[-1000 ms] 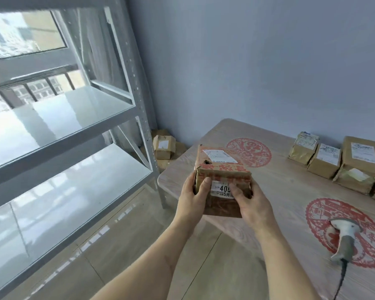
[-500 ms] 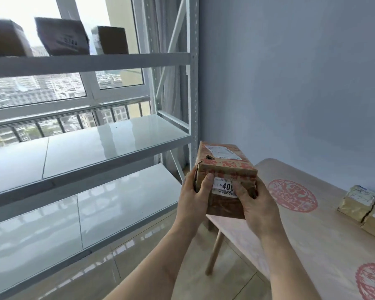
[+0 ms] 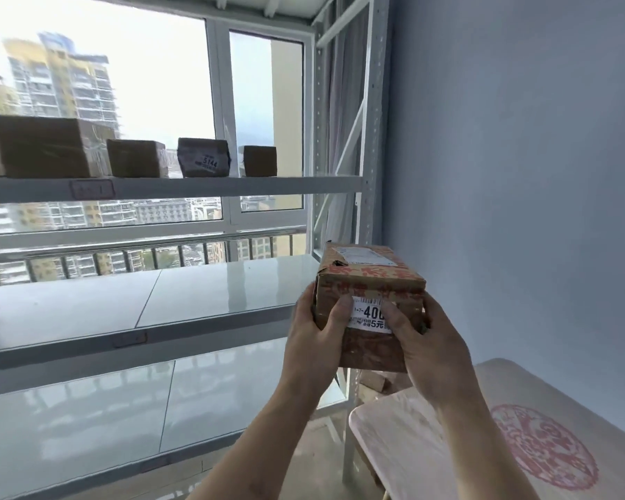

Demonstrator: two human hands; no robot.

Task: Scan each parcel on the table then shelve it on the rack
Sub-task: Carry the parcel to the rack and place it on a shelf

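A brown cardboard parcel (image 3: 370, 283) with red print and a white label reading "400" is held up in front of me, at the right end of the grey metal rack (image 3: 174, 191). My left hand (image 3: 313, 333) grips its left side with the thumb on the front face. My right hand (image 3: 430, 341) grips its right side, thumb on the label. The parcel sits level with the rack's middle shelf (image 3: 210, 294), just off that shelf's right edge.
Several parcels stand on the upper shelf, one marked 5144 (image 3: 203, 157). The middle and lower shelves (image 3: 123, 409) are bare. The wooden table (image 3: 448, 445) with red round prints is at the lower right. A blue wall is on the right, a window behind the rack.
My view has swung up and left from the table toward the rack. Both hands carried the parcel with it, and the upper shelf with its parcels now shows fully.
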